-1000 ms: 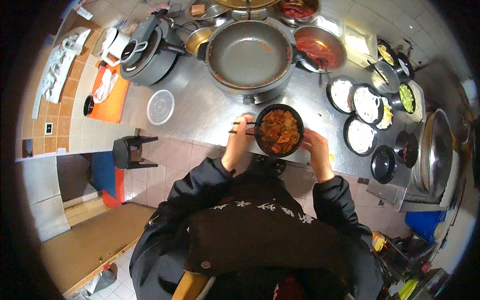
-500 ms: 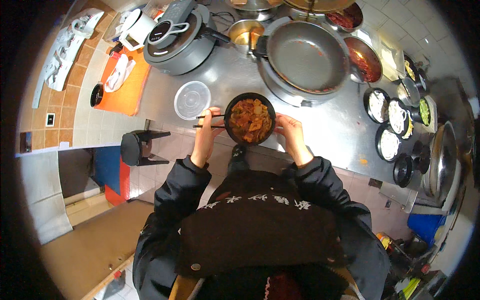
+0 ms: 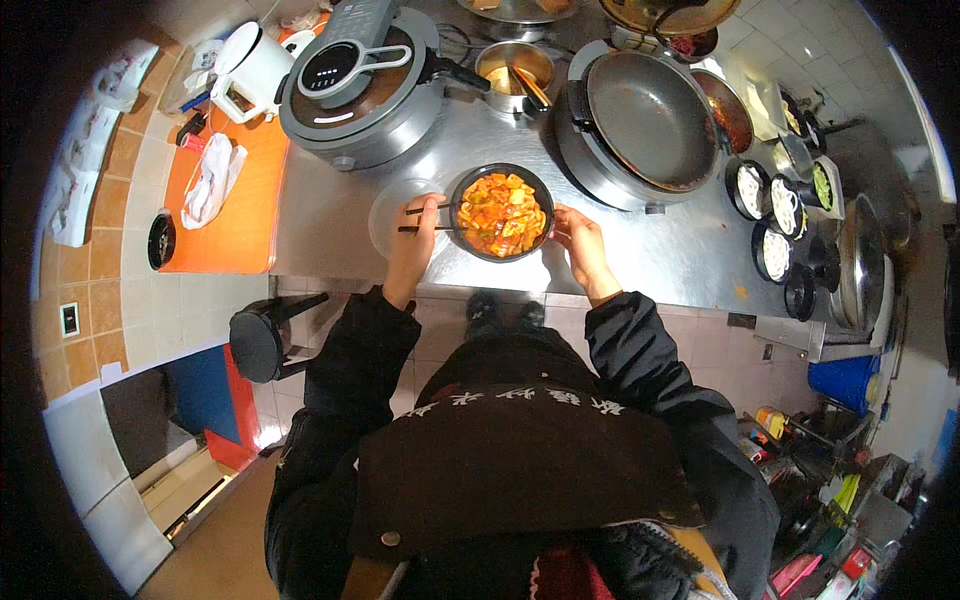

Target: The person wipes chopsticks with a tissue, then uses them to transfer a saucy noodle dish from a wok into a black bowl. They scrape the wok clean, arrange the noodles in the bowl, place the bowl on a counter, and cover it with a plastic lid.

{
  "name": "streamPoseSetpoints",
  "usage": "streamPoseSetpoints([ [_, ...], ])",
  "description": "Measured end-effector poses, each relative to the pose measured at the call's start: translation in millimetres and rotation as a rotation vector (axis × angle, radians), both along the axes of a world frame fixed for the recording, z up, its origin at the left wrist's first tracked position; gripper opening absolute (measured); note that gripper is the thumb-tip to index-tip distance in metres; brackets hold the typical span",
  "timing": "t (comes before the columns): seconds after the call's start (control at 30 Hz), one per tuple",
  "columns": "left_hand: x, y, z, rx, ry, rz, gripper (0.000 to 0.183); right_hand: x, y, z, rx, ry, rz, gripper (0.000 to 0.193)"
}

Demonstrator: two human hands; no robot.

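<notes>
Before you, a smooth, shiny steel counter [image 3: 330, 235] spans the scene; over its near part, at centre, is a round black bowl [image 3: 538, 182]. Keep it level, pressing evenly from both sides: the chunky orange-red food [image 3: 500, 215] looks glossy and loose. Left of it, a translucent round lid [image 3: 386, 212] lies partly hidden. Your right hand [image 3: 583, 245] grasps the bowl's right side; your left hand [image 3: 411, 252] holds its left, clasping two thin black chopsticks [image 3: 410, 229].
</notes>
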State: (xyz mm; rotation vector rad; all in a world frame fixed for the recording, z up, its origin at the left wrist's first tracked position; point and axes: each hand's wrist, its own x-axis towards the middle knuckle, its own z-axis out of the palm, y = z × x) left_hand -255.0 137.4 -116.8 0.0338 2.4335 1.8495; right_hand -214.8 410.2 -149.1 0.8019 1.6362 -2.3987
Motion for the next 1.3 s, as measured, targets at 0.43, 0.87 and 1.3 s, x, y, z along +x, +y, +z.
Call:
streamPoseSetpoints([
  [0.43, 14, 1, 45, 0.061, -0.043, 0.127, 0.025, 47, -28, -12, -0.151, 0.001, -0.107, 0.033],
  [0.87, -23, -9, -8, 0.305, -0.173, -0.021, 0.035, 36, -41, 5, -0.127, -0.092, -0.127, 0.046],
  [1.3, -53, -28, -26, 0.561, -0.420, -0.192, 0.039, 33, -56, 26, -0.140, -0.046, -0.245, 0.051],
])
